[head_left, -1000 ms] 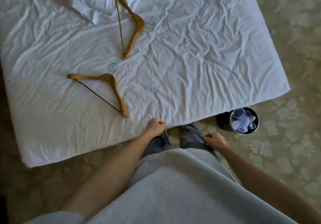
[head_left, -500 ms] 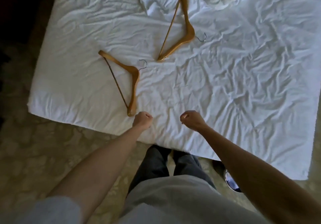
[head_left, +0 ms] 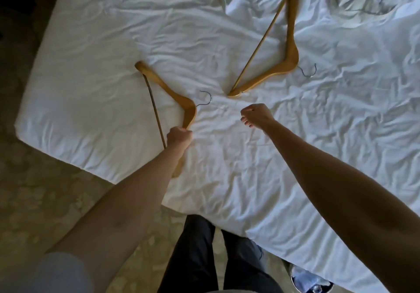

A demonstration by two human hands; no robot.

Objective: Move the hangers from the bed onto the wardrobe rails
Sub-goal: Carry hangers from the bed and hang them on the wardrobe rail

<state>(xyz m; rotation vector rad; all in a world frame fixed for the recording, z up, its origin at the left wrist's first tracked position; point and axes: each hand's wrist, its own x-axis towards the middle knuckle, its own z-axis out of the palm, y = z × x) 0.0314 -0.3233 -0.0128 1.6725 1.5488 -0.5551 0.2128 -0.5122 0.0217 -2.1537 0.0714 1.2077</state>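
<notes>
Left hand (head_left: pixel 179 136), empty a moment ago, now grips the near hanger (head_left: pixel 181 101), apparently unlifted from the bed (head_left: pixel 91 42); right hand (head_left: pixel 255 115), loosely curled and empty, nears the far hanger (head_left: pixel 292 49).

Two wooden hangers with thin metal hooks lie flat on the bed (head_left: pixel 91 49), which is covered in a rumpled white sheet. The nearer hanger (head_left: pixel 179 101) lies by the bed's left front corner, one arm gripped by the left hand (head_left: pixel 179 137). The farther hanger (head_left: pixel 288 51) lies towards the bed's middle, untouched.
</notes>
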